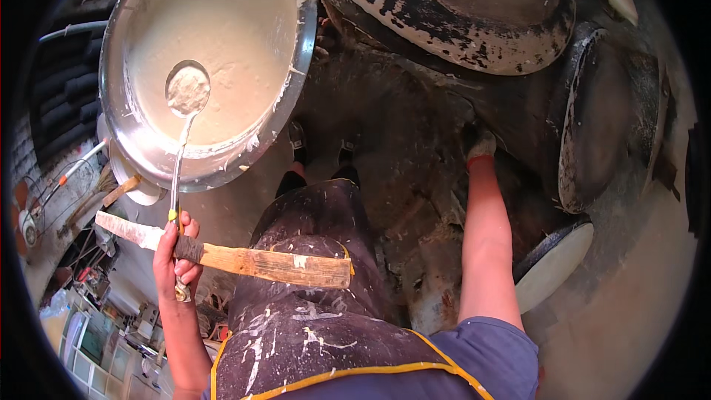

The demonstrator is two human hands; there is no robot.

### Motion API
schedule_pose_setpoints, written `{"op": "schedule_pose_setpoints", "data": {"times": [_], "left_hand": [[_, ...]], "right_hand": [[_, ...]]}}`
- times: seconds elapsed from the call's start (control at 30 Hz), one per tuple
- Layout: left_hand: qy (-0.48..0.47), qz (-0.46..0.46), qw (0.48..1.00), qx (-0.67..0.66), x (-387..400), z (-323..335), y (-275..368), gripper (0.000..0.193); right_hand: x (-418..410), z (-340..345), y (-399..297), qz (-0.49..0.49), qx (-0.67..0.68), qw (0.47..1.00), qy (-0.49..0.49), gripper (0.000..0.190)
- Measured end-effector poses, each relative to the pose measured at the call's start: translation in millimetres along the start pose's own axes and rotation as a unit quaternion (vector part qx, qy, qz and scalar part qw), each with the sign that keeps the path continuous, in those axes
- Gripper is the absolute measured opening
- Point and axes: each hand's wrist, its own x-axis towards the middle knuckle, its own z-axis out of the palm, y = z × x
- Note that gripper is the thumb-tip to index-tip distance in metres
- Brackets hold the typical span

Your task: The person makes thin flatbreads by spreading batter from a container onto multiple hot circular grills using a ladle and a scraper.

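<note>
My left hand (180, 255) grips the metal handle of a ladle (179, 172) together with a wooden-handled spreader (278, 266). A pale, batter-coated blade sticks out on the spreader's left side. Pale batter (189, 89) fills the ladle's bowl, which is over the large metal basin (211, 175) of similar thick batter. Smears of it coat the basin's rim. On the other side, my right hand (481, 145) reaches forward and down in what looks like a greyish glove with a red cuff. Its fingers are lost in shadow near the dark equipment, so its hold is unclear.
Large round griddle-like plates stand ahead and to the right: a flaking one (500, 50), a tilted one (597, 116) and a pale-topped one (555, 266). My batter-spattered apron (311, 311) hangs before me. A fan (26, 225) and clutter are at left.
</note>
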Motion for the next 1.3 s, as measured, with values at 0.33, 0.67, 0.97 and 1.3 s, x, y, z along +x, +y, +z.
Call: {"op": "schedule_pose_setpoints", "data": {"times": [0.33, 0.67, 0.97, 1.3], "left_hand": [[0.027, 0.02, 0.999, 0.004, -5, 0, -13, 0.021], [0.041, 0.033, 0.998, 0.017, -13, 5, -12, 0.024], [0.042, 0.026, 0.998, 0.049, -9, 10, -17, 0.023], [0.039, 0.032, 0.996, 0.076, -17, 21, -28, 0.016]], "right_hand": [[32, -9, 172, -0.228, 0.684, 0.656, -0.223, 0.043], [32, -7, -30, -0.14, -0.436, 0.883, 0.107, 0.047], [25, -9, 129, -0.298, -0.688, 0.628, 0.209, 0.042], [-1, -79, 287, -0.137, -0.725, 0.621, 0.263, 0.018]]}}
